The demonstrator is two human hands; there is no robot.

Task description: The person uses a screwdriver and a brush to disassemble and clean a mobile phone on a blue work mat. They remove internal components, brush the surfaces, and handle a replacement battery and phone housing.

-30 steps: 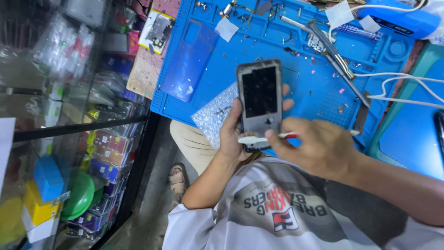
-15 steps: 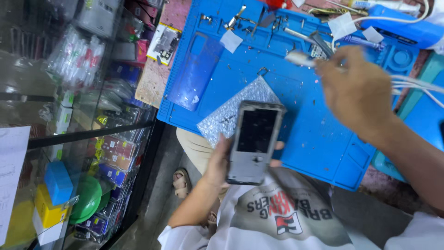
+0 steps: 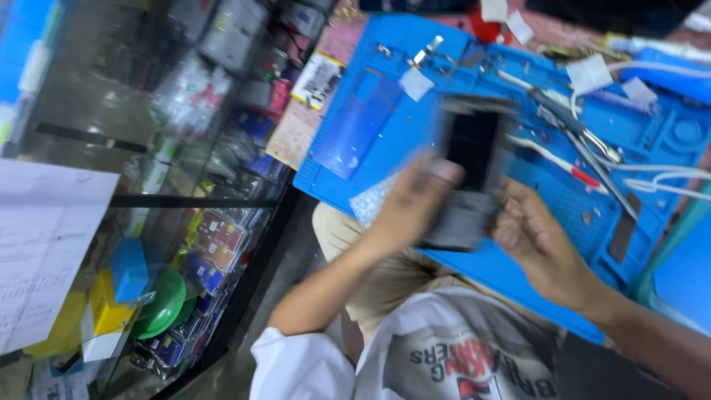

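Right hand (image 3: 537, 241) came back from the far side of the blue mat (image 3: 415, 141), now gripping the phone (image 3: 466, 178) alongside the left hand (image 3: 407, 211). Both clamp its lower end over the mat's near edge. Long axis points away from the person; red-tipped tool (image 3: 552, 159) lies just right.

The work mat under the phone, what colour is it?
Bright blue. The mat shows best in the head view, beneath both hands.
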